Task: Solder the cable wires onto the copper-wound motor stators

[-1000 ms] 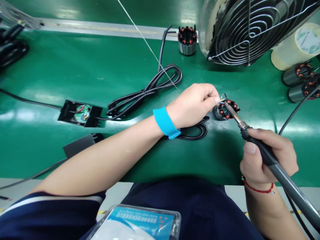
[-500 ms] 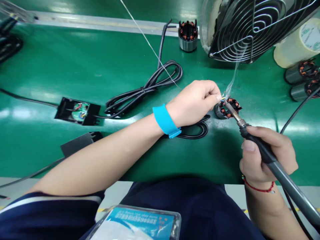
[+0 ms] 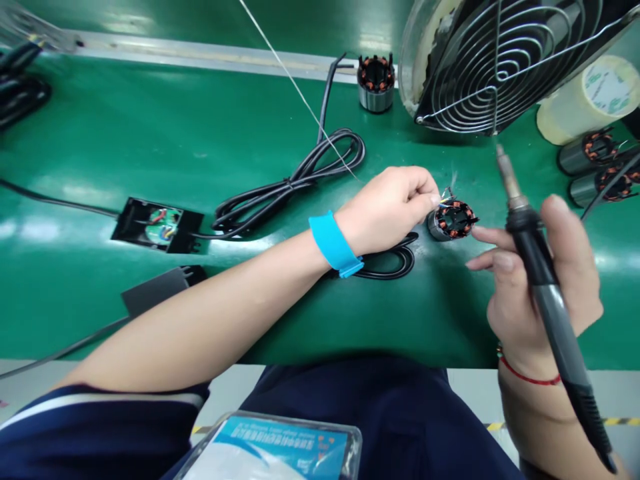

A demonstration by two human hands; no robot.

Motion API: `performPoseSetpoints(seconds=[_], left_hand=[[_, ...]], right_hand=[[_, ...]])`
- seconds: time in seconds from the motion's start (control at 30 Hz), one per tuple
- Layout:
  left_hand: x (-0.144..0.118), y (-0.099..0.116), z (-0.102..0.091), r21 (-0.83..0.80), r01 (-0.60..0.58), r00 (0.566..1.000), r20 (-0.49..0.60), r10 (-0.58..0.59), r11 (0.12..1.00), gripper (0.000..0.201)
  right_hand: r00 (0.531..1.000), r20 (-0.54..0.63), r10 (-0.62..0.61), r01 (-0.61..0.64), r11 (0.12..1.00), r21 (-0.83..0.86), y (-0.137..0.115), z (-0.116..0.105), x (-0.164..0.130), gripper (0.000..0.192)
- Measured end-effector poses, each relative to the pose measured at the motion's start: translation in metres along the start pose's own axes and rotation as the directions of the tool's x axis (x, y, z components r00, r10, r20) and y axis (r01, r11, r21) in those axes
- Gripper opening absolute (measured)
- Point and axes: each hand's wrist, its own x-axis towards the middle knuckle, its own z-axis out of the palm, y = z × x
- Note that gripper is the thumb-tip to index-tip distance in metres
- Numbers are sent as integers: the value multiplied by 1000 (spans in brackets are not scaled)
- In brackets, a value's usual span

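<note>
A small motor stator (image 3: 453, 221) with copper windings lies on the green bench mat (image 3: 150, 133). My left hand (image 3: 390, 207), with a blue wrist strap (image 3: 333, 245), pinches thin wire ends at the stator's top edge. A thin solder wire (image 3: 295, 83) runs from above down to that hand. My right hand (image 3: 537, 287) grips a soldering iron (image 3: 540, 293) held upright, its tip lifted clear of the stator, with two fingers stretched toward the stator.
A wire-guarded fan (image 3: 505, 60) stands at the back right beside a tape roll (image 3: 590, 97) and more stators (image 3: 595, 160). Another stator (image 3: 375, 83) sits at the back. Coiled black cable (image 3: 290, 180), an open black box (image 3: 159, 223) and a black lid (image 3: 163, 288) lie left.
My right hand has lifted the soldering iron off the stator and swung it upright; the smoke has nearly gone. My left hand has stayed on the wire ends.
</note>
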Motion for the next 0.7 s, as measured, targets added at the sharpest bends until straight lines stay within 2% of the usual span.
performPoseSetpoints(seconds=[0.07, 0.17, 0.3, 0.43, 0.57, 0.7], left_hand=[[0, 0, 0, -4, 1, 1000, 4, -1, 1000, 16], [1, -2, 0, -4, 1, 1000, 9, -1, 1000, 15], [2, -3, 1, 2, 3, 1000, 17, -3, 1000, 15], [3, -3, 1, 4, 5, 999, 31, -5, 1000, 14], [2, -2, 1, -23, 22, 998, 53, -21, 999, 14], [2, -1, -1, -49, 28, 997, 76, -24, 998, 16]], right_hand=[[992, 118, 54, -50, 998, -36, -7, -8, 13, 45], [946, 316, 75, -33, 990, -137, -10, -20, 35, 36], [883, 465, 71, 17, 983, -184, 1, -17, 53, 51], [874, 482, 64, 68, 965, -252, 15, -3, 51, 50], [891, 454, -5, 150, 947, -285, 20, 5, 43, 45], [918, 394, -38, 169, 938, -302, 18, 10, 41, 41]])
